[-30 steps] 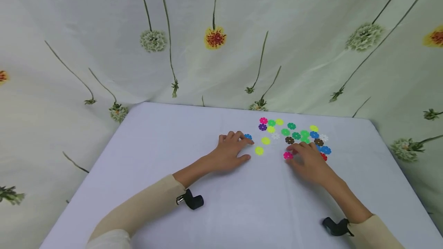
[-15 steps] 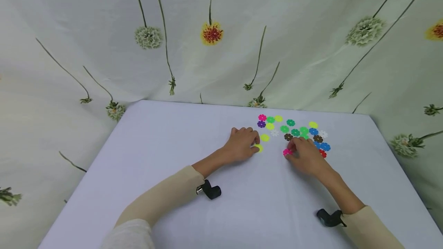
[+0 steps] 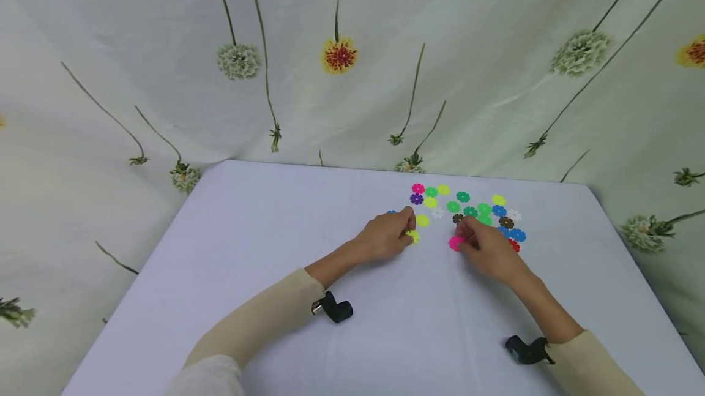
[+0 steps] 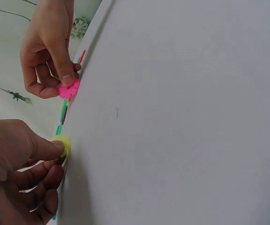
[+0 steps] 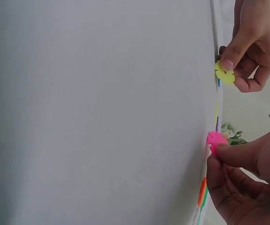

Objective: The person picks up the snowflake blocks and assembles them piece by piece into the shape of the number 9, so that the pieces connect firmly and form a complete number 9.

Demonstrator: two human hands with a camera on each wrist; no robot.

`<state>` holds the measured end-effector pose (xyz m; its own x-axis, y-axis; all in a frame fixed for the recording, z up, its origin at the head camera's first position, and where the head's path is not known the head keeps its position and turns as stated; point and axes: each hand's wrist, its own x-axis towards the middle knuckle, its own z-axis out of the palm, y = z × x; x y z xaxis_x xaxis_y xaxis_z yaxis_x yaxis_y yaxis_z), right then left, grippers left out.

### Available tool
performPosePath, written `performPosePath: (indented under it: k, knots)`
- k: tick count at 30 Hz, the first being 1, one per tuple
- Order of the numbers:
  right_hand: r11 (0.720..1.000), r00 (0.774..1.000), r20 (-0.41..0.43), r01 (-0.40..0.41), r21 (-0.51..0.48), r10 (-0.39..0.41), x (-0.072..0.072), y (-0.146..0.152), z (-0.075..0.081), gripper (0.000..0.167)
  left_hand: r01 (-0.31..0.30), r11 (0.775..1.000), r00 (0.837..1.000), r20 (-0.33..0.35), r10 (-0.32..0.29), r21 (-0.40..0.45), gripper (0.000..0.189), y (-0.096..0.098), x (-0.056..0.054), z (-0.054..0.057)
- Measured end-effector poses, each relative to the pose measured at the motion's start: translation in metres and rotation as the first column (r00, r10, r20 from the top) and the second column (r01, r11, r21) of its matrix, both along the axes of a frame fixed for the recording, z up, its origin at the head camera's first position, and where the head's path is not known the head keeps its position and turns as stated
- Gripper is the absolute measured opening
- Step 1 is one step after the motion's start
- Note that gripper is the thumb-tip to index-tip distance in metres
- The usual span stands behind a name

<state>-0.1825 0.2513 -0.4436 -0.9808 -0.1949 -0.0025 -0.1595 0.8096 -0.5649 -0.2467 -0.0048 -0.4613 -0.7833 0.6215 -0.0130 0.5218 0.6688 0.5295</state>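
Note:
My left hand (image 3: 385,237) pinches a yellow flower-shaped notched plastic disc (image 5: 225,75) between thumb and fingers, which shows best in the right wrist view. A pink disc of the same kind (image 4: 69,90) is pinched by my right hand (image 3: 490,252). In the head view the two hands face each other, a short gap apart, with the discs not touching. Beside the left fingers lies another yellow disc (image 3: 422,220). A brown disc (image 3: 458,218) is just beyond the right fingertips. Part of a blue disc (image 3: 391,212) peeks out behind the left hand.
Several more discs are spread flat beyond the hands, including a purple disc (image 3: 416,199), a white disc (image 3: 437,213), a blue disc (image 3: 518,235) and a red disc (image 3: 514,245). The white-covered table (image 3: 264,218) ends at a flower-printed cloth (image 3: 479,65).
My left hand has moved right from near the blue disc and taken hold of the yellow disc. The right hand has stayed nearly in place, its fingers closing on the pink disc.

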Motion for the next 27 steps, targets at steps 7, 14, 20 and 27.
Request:
performPosePath:
  k: [7,14,20,27]
  knots:
    - [0.999,0.998,-0.066,-0.016,-0.036,0.013,0.0,-0.001,-0.001,0.024,-0.044,0.975,0.986,0.168,0.007,0.219,0.011,-0.012,-0.002,-0.002]
    - [0.995,0.993,-0.117,-0.027,-0.098,0.015,0.002,-0.014,0.003,0.029,-0.096,0.945,0.962,0.275,0.006,0.314,0.012,-0.031,-0.003,0.009]
    - [0.974,0.987,-0.153,-0.075,-0.214,0.042,-0.002,-0.03,0.006,0.025,-0.146,0.904,0.928,0.373,-0.015,0.401,0.013,-0.046,0.004,0.012]
    - [0.947,0.986,-0.15,-0.114,-0.3,0.071,-0.003,-0.042,0.009,0.022,-0.22,0.863,0.882,0.47,-0.023,0.454,0.016,-0.052,0.017,0.019]
